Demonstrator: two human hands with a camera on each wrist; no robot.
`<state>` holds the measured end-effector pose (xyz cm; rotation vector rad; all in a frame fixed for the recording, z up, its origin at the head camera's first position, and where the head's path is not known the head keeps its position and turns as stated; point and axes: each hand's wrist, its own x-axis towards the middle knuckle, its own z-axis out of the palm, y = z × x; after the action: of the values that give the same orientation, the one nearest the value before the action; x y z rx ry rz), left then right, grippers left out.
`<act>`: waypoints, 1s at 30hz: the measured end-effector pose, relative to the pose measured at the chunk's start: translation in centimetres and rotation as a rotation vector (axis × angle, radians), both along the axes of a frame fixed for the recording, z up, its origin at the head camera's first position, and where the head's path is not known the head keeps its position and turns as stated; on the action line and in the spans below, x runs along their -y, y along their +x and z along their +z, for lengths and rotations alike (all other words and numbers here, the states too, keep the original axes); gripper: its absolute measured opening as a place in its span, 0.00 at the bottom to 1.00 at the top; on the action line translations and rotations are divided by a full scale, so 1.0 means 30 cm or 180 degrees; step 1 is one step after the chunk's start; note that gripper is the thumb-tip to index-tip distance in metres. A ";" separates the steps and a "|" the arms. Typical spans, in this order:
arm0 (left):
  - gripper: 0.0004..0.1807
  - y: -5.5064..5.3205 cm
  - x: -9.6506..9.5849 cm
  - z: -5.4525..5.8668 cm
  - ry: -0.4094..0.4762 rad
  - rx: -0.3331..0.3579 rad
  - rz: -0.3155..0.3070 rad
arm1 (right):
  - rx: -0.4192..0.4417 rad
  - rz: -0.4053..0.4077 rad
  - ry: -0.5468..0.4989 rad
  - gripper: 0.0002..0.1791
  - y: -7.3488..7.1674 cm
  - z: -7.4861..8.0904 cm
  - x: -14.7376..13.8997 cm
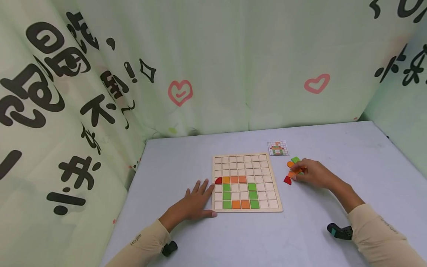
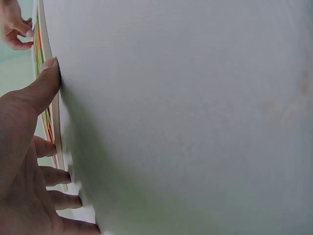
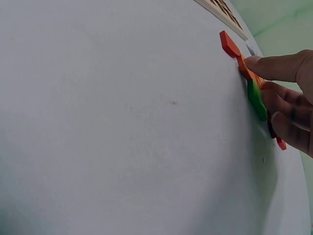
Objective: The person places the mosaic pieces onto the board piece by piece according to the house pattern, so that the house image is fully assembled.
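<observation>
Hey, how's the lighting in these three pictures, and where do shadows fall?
Head: soft, fairly even light, no harsh shadows; left wrist: a broad greenish shadow beside the left hand; right wrist: dim, greyish, soft-edged shadow near the colored pieces.

- Grid board point(image 1: 244, 187): pale wood, white-celled
- Set tiles point(image 1: 226, 195): green, orange, red
- Loose pieces point(image 1: 288, 180): red, orange, green
- Curtain point(image 1: 247, 74): pale green, black-lettered, pink-hearted

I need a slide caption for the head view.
Left hand at edge of gridded board, right hand at loose colored pieces.
</observation>
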<state>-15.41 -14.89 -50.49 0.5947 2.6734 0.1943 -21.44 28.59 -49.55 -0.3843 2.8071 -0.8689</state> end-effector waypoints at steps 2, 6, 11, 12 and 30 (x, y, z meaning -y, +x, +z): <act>0.56 0.002 0.000 0.003 0.0007 0.0012 0.0007 | -0.0050 0.0025 0.0031 0.16 0.001 -0.006 -0.002; 0.56 0.005 0.001 0.006 0.0021 0.0010 -0.0006 | -0.0087 -0.0013 0.0082 0.17 -0.001 -0.019 0.001; 0.56 0.005 0.001 0.006 0.0030 0.0007 -0.0032 | -0.0037 -0.0102 0.0147 0.19 -0.003 -0.025 0.007; 0.56 0.005 0.002 0.005 0.0030 0.0007 -0.0035 | -0.0038 -0.0099 0.0149 0.20 -0.002 -0.024 0.008; 0.56 0.006 0.000 0.008 0.0032 -0.0015 -0.0013 | 0.0012 -0.0014 0.0042 0.20 0.004 -0.006 0.023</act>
<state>-15.23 -14.90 -50.27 0.6045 2.6769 0.2056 -21.31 27.90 -49.73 -0.3743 2.8098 -0.8505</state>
